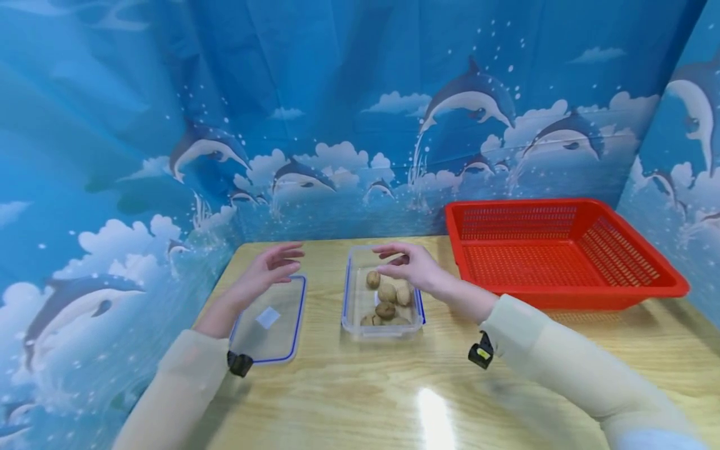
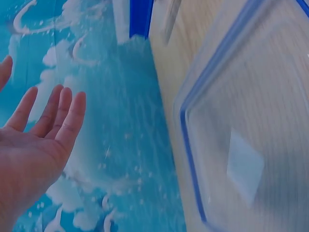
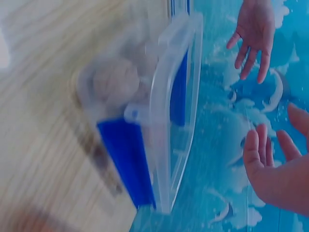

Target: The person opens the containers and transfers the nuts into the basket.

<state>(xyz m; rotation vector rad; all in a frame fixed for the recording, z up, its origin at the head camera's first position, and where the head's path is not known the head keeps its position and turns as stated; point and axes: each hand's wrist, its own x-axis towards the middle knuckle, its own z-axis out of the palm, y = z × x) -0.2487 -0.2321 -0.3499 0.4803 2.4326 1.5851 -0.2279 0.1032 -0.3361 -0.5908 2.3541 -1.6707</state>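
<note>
A clear plastic food box with blue side clips stands uncovered on the table, several walnuts inside it. Over its back right part hovers my right hand, fingers loosely bent and apart. A brown patch shows between its thumb and fingers in the head view; the right wrist view shows no walnut in that hand. My left hand is held in the air above the far end of a clear lid with a blue seal. Its fingers are spread, with nothing in them.
A red perforated plastic basket stands at the right of the wooden table. A white square label is on the lid, left of the box. Behind the table hangs a blue dolphin-print curtain.
</note>
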